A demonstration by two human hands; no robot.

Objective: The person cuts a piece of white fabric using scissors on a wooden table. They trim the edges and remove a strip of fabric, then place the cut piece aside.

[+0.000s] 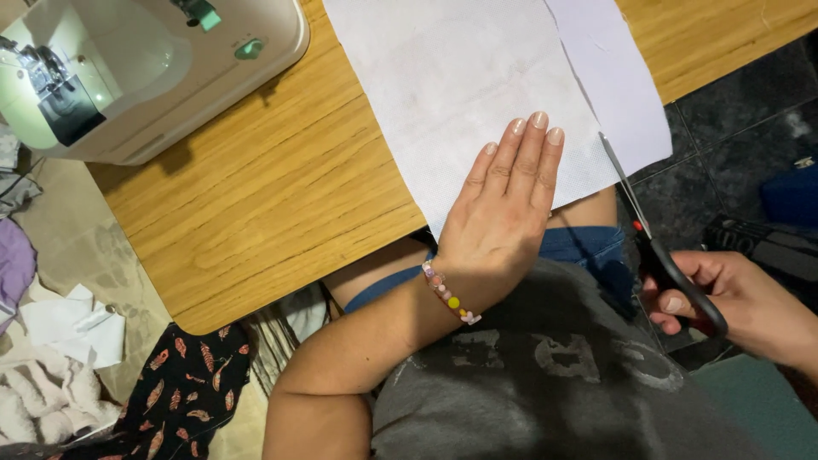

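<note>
White fabric (477,94) overhangs the table's (256,196) near edge, left hand (503,217) flat, open; right hand (724,298) grips scissors (660,247) mid-cut. The unsupported overhang risks a wandering cut.

I read this as a home sewing corner. A white sewing machine (128,68) stands on a wooden table (273,196), with white fabric (460,85) spread beside it. Scissors (656,247) are at the fabric's edge. On the floor to the left I see cloth scraps (72,328), a purple garment (15,264) and a dark feather-print cloth (183,383). Dark floor tiles (724,111) lie to the right.
</note>
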